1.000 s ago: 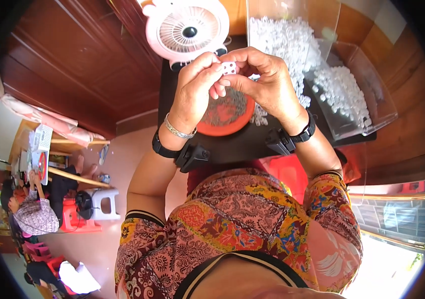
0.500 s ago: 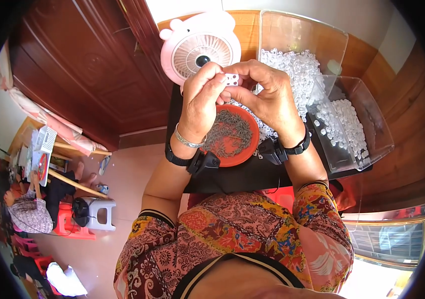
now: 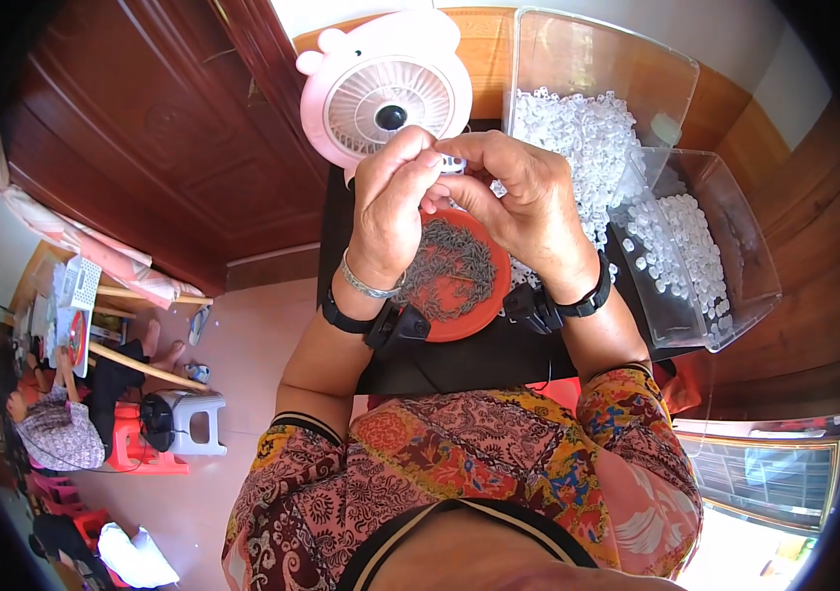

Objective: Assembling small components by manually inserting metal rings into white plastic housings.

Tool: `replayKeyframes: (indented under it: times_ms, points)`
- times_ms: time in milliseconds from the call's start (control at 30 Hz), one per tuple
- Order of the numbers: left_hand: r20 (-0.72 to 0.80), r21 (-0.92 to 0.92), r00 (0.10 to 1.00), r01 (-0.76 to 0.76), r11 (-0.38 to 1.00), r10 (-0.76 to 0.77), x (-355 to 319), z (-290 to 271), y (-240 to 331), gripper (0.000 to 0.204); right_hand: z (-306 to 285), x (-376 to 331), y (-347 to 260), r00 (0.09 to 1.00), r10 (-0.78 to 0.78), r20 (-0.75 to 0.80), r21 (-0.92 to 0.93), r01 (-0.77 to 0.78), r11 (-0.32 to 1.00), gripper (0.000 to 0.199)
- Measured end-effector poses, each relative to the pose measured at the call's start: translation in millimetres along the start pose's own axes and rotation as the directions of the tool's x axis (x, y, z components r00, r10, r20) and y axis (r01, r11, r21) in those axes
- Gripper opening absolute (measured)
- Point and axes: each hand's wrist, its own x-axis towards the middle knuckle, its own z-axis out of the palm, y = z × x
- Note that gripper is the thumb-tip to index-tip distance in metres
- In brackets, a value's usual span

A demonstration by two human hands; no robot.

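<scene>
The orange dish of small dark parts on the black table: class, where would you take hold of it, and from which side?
Grip the orange dish by its near rim, coming from the person's side. It lies flat, heaped with small dark parts, so keep it level. The left hand and right hand hover over its far half; clear bins crowd the right.

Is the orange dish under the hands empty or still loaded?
Loaded. The orange dish holds a heap of small dark metal pieces covering most of its middle, below the left hand and right hand.

A small black table (image 3: 459, 360) stood against the wooden wall. On it sat a pink fan (image 3: 387, 94), an orange dish (image 3: 459, 276) and two clear plastic bins (image 3: 705, 246) of white pieces.
</scene>
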Motion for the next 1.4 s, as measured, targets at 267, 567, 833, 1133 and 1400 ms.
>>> replayKeyframes:
  times_ms: [267, 567, 833, 1133, 1400]
  points:
    - [-0.082, -0.008, 0.996, 0.023, 1.000, -0.024, -5.7, 10.9, 5.0, 0.022, -0.1, -1.3, 1.1, 0.998, -0.060, -0.013, -0.028, 0.060, 0.998, 0.020]
    - [-0.096, 0.024, 0.995, 0.038, 0.999, -0.035, -7.8, 12.2, 7.6, 0.020, 0.6, -1.0, 5.2, 0.993, -0.115, -0.010, -0.092, 0.114, 0.989, 0.018]
    - [-0.055, 0.031, 0.998, -0.024, 0.999, 0.025, -8.6, 8.9, 8.2, 0.026, -1.6, 0.8, 1.4, 0.999, -0.042, -0.031, 0.036, 0.043, 0.998, 0.021]
    - [-0.110, -0.087, 0.992, 0.058, 0.995, -0.068, -11.0, 14.6, 12.3, 0.022, -2.7, -1.1, -0.5, 0.997, -0.083, 0.002, -0.066, 0.083, 0.994, 0.025]
    - [-0.136, -0.090, 0.988, 0.060, 0.994, -0.072, -11.3, 13.1, 7.3, 0.019, 1.7, -0.6, 2.9, 0.990, -0.138, -0.008, -0.089, 0.136, 0.987, 0.020]
